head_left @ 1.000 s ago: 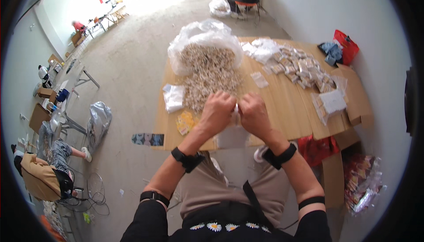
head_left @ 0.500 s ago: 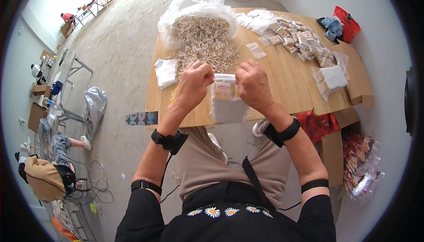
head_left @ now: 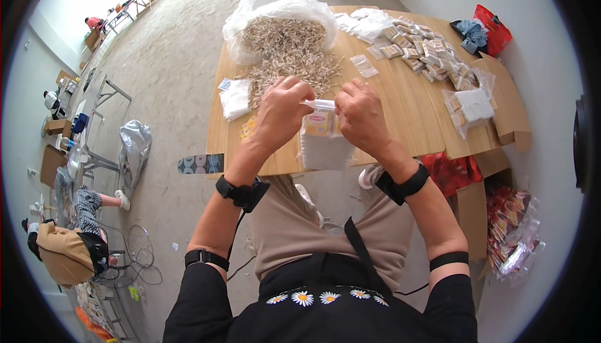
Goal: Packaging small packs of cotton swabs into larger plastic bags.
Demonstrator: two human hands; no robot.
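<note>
Between my hands is a small clear zip bag (head_left: 320,122) with a yellow and pink card showing inside. The left corner of its top edge is pinched in my left hand (head_left: 285,108), and my right hand (head_left: 363,114) pinches the right corner. Both hands have closed fingers. Right below the bag lies a thick white block that looks like stacked thin plastic (head_left: 327,153), at the near table edge. Beyond my hands spreads a heap of small pale sticks (head_left: 294,70). A few yellow cards (head_left: 248,128) lie beside my left wrist, partly hidden by it.
A big clear plastic sack (head_left: 275,5) of sticks stands at the back of the wooden table (head_left: 400,117). Many filled small bags (head_left: 432,51) are piled at the far right, near a packed clear bag (head_left: 469,108). White bags (head_left: 236,100) lie left. An open carton (head_left: 471,218) stands right.
My left hand has shifted slightly up along the bag's top edge, and that edge now slants a little. Both hands keep hold of the bag.
</note>
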